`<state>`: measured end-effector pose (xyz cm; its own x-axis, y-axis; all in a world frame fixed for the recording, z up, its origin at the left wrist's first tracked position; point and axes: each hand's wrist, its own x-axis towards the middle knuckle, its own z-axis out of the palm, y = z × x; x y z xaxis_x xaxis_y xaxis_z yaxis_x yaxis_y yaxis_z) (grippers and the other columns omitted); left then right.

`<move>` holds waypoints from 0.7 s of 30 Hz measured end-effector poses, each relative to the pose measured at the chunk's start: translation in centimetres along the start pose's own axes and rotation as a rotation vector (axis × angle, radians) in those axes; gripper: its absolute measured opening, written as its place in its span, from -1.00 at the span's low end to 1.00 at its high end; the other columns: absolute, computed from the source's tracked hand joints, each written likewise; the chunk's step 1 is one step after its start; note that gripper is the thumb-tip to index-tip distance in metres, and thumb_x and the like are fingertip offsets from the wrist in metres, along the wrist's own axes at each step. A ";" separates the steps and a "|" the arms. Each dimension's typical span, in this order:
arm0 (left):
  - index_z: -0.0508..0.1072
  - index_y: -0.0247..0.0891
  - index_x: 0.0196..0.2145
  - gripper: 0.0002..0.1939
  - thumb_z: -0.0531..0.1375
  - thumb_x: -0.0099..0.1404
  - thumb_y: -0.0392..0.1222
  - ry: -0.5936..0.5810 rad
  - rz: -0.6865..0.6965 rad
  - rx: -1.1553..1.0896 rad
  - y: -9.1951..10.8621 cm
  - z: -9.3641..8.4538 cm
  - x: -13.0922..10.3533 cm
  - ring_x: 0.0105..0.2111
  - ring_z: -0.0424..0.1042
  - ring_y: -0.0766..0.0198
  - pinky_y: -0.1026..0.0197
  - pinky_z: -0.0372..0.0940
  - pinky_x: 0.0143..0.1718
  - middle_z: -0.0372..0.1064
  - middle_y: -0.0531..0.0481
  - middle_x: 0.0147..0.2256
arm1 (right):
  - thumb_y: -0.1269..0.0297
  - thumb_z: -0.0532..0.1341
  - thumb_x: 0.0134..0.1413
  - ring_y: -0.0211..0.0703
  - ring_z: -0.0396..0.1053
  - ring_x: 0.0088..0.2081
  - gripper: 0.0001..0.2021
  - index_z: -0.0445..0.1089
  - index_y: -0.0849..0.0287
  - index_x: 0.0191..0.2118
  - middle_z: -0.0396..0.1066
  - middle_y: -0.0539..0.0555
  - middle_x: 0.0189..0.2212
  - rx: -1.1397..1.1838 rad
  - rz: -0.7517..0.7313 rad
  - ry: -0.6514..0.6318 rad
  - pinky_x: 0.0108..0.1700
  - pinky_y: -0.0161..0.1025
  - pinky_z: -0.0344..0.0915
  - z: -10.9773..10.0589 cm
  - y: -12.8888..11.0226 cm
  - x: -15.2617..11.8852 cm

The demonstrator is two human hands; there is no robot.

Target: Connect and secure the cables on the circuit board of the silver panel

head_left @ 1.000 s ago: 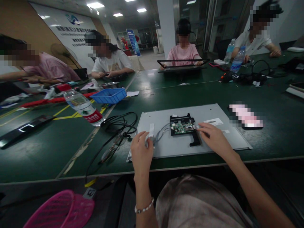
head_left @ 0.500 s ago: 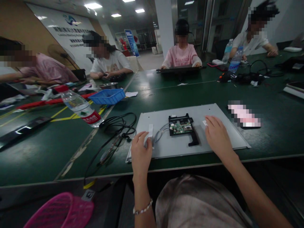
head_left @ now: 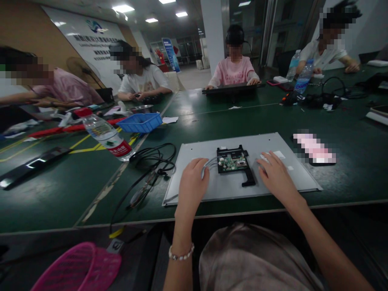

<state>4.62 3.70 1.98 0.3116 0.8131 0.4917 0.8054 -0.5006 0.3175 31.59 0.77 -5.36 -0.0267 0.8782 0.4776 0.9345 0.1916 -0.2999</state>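
Observation:
A light grey panel [head_left: 194, 150] lies flat on the green table. On its middle rests a black bracket [head_left: 249, 178] with a green circuit board [head_left: 232, 163], and grey cables [head_left: 213, 161] run from the board's left side. My left hand [head_left: 194, 182] is at those cables, its thumb and fingers curled round them. To the right of the bracket, my right hand [head_left: 275, 173] is over the panel with its fingers apart and nothing visibly held. White labels [head_left: 279, 154] show on the panel just beyond it.
A water bottle [head_left: 109, 139], black cables [head_left: 151, 161] and a blue tray [head_left: 141, 122] are at the left. A phone [head_left: 315, 149] lies right of the panel. Below the table edge is a pink basket [head_left: 79, 270]. Several people sit around the table.
My left hand has moved right, from a white strip near the panel's left side to the grey cables. My right hand has shifted slightly, uncovering white labels. The view has moved a little.

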 end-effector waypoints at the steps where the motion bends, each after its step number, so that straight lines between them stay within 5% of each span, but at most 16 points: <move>1: 0.43 -0.23 -0.07 -0.74 0.04 0.33 -0.28 -0.054 0.029 0.022 0.6 0.0 1.1 -0.09 0.40 0.15 0.11 0.28 0.00 0.43 -0.09 -0.11 | 0.33 0.01 0.19 0.17 0.05 0.26 -0.67 0.42 0.19 -0.03 0.29 0.24 0.13 0.015 -0.013 0.001 0.19 0.18 0.14 0.1 0.0 0.0; 5: 0.44 -0.24 -0.06 -0.73 0.06 0.33 -0.26 -0.239 0.107 0.140 1.6 1.6 6.2 -0.11 0.43 0.14 0.15 0.30 -0.05 0.45 -0.09 -0.10 | 0.34 0.02 0.17 0.16 0.09 0.24 -0.66 0.43 0.21 -0.03 0.29 0.25 0.13 0.036 -0.031 -0.002 0.21 0.18 0.14 0.4 0.2 0.0; 10: 0.49 -0.26 -0.08 -0.71 0.13 0.25 -0.24 -0.411 0.195 0.227 0.5 5.1 11.2 -0.09 0.42 0.12 0.18 0.31 -0.07 0.44 -0.13 -0.08 | 0.33 0.02 0.18 0.17 0.11 0.23 -0.66 0.43 0.23 -0.02 0.30 0.27 0.12 0.056 -0.027 -0.013 0.21 0.18 0.15 0.5 0.3 0.1; 21: 0.60 -0.24 -0.24 -0.73 0.10 0.22 -0.34 -0.456 0.119 0.254 -1.1 6.5 12.1 -0.19 0.47 0.18 0.23 0.30 -0.09 0.53 -0.13 -0.26 | 0.32 0.01 0.19 0.15 0.13 0.21 -0.67 0.42 0.13 -0.01 0.32 0.20 0.09 0.104 -0.027 -0.003 0.19 0.20 0.18 0.5 0.3 0.2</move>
<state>10.79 16.04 2.35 0.5498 0.8301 0.0926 0.8304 -0.5552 0.0469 31.68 1.19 -5.77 -0.0524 0.8735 0.4840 0.8915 0.2593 -0.3715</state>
